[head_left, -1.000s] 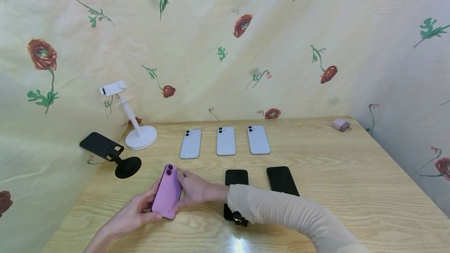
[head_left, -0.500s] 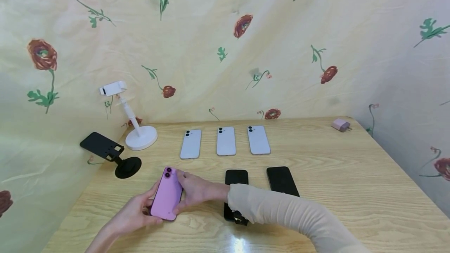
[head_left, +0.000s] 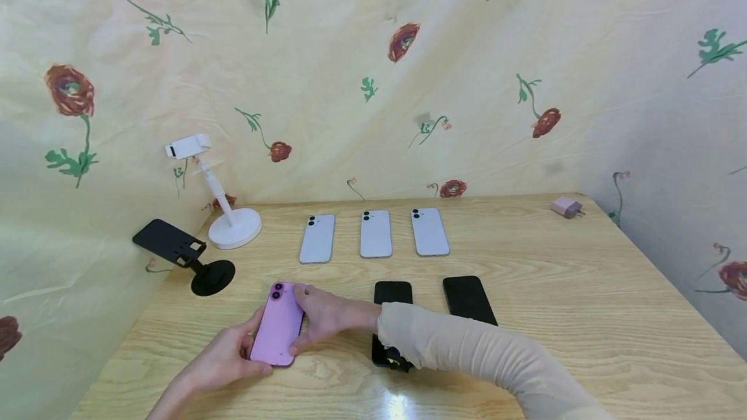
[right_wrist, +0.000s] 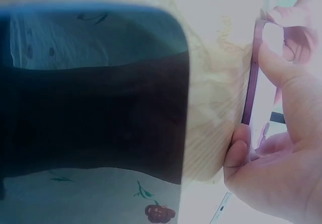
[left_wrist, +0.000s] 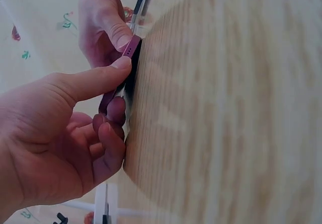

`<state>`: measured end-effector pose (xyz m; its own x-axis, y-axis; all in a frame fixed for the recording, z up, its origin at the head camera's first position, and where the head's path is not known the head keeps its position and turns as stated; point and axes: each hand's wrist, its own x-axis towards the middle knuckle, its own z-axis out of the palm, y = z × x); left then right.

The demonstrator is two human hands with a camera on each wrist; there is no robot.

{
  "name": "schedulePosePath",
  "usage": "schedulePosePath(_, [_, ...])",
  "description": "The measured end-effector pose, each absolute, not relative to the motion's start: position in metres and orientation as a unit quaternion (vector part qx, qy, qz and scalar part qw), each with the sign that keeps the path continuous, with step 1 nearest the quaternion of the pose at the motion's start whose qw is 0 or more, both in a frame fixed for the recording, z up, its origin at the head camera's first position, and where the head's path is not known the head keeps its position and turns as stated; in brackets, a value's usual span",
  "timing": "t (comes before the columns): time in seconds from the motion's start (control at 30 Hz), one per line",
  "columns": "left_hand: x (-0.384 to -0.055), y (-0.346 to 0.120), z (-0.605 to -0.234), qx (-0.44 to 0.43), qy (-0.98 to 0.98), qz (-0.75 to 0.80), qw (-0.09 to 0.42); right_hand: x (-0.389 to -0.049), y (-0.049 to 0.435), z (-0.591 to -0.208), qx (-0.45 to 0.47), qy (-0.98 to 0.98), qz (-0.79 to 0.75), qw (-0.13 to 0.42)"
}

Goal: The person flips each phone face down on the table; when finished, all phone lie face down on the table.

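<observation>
- Clock directions are from the pink phone (head_left: 273, 332), with 12 pointing away from the person; it sits left of centre at the front of the table (head_left: 589, 297), camera side up, lenses near its 12 o'clock end. Whether its underside fully meets the wood is hard to tell.
- At 8 o'clock, the left hand (head_left: 224, 356) grips it, thumb on the near edge, fingers curled under.
- At 3 o'clock, the right hand (head_left: 328, 314) pinches its right side, thumb toward the near end, fingers toward the far one.
- Also at 3, a pale sleeve (head_left: 467, 342) crosses above the nearer black phone (head_left: 392, 292), hiding part of it; the other black phone (head_left: 469, 299) lies farther right.
- At 10, a black stand (head_left: 213, 279) with a round base.
- Between 1 and 2, three white phones (head_left: 375, 235) lie in a row, well apart from the hands.
- At 11, a taller white stand (head_left: 236, 232).
- Around 2, by the far right corner, a pinkish plug (head_left: 565, 207).
- Behind everything, flowered cloth (head_left: 327, 83).
</observation>
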<state>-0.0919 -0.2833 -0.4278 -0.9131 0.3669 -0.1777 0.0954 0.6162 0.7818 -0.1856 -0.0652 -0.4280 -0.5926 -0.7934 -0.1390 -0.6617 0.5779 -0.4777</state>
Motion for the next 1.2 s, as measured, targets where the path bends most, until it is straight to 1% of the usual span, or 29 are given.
schedulePosePath(0.37, [-0.0916,-0.2816,-0.4269,0.105,0.899,0.395,0.157,-0.1869,-0.0667,-0.4232,-0.422,0.871,-0.178,0.175])
schedulePosePath(0.63, [-0.0931,-0.2795,-0.4257,0.085,0.897,0.397,0.175,-0.1884,-0.0666,-0.4211,-0.420,0.870,-0.180,0.187])
schedulePosePath(0.9, [-0.0949,-0.2758,-0.4217,0.086,0.898,0.385,0.194,-0.1885,-0.0656,-0.4199,-0.413,0.870,-0.183,0.195])
schedulePosePath(1.03, [-0.0941,-0.2752,-0.4207,0.093,0.902,0.374,0.194,-0.1894,-0.0652,-0.4206,-0.413,0.868,-0.190,0.201])
schedulePosePath(1.2, [-0.0936,-0.2748,-0.4215,0.107,0.903,0.370,0.193,-0.1910,-0.0575,-0.4190,-0.445,0.849,-0.209,0.194])
